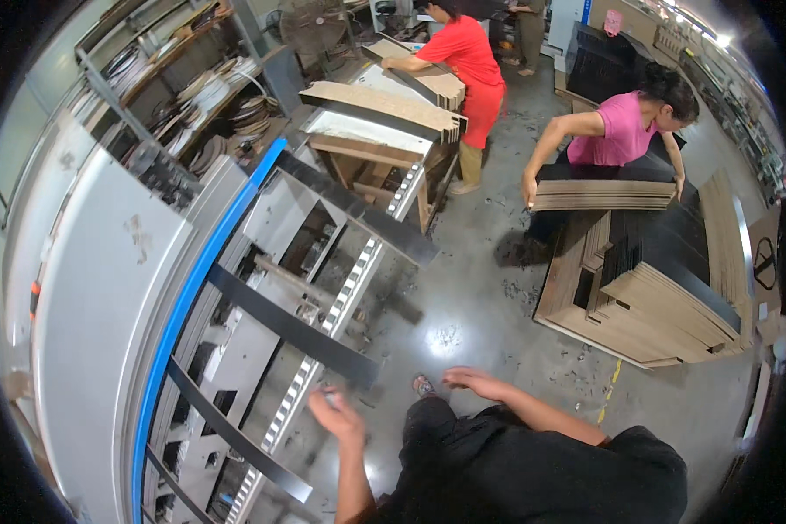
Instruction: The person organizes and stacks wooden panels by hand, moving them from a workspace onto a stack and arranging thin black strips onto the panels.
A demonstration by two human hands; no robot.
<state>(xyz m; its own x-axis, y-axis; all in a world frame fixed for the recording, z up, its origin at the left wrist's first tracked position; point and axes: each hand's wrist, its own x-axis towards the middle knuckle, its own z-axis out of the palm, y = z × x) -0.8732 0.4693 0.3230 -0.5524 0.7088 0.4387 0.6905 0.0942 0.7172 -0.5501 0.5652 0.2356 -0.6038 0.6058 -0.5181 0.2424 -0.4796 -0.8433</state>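
Taken from a single wide fisheye camera worn on the head, looking steeply down from standing height, with straight edges bowing toward a dark round rim. Close at the lower edge: the left hand (339,417) and right hand (470,379), both empty and spread above the floor (472,297). Farther off, a grey machine (105,288) filling the left of the frame, a cardboard stack (664,306) at right, and two co-workers small along the top.

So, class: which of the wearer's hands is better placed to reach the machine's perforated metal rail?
Left. The left hand hovers open right beside the perforated rail, while the right hand hangs over the bare floor, farther off.
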